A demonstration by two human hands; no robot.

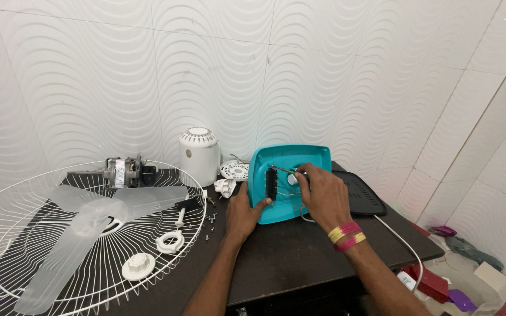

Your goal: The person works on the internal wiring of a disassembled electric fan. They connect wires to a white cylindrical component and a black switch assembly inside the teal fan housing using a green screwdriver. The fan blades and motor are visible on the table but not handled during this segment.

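The left hand (243,212) braces the teal fan base shell (288,181) from its left side, palm on the dark table (288,257) and thumb hooked over the shell's lower left edge beside the black switch block (272,183); the fingers are spread, not clenched. The right hand (322,196) comes over from the right, fingers pinched shut on a thin screwdriver (285,170) whose tip points left into the shell's hollow, just above a small white part. The wrist, banded in red and yellow thread, is bent downward, with the forearm running back toward the table's near right corner. The shell stands tilted on its edge near the table's back, well short of the tiled wall. To its left lie a crumpled white rag (225,187), loose screws (211,219), a white motor cover (198,155) and the wire fan guard (83,234) holding clear blades, leaving bare tabletop in front of the hands. A white cord (402,240) trails off the right edge.
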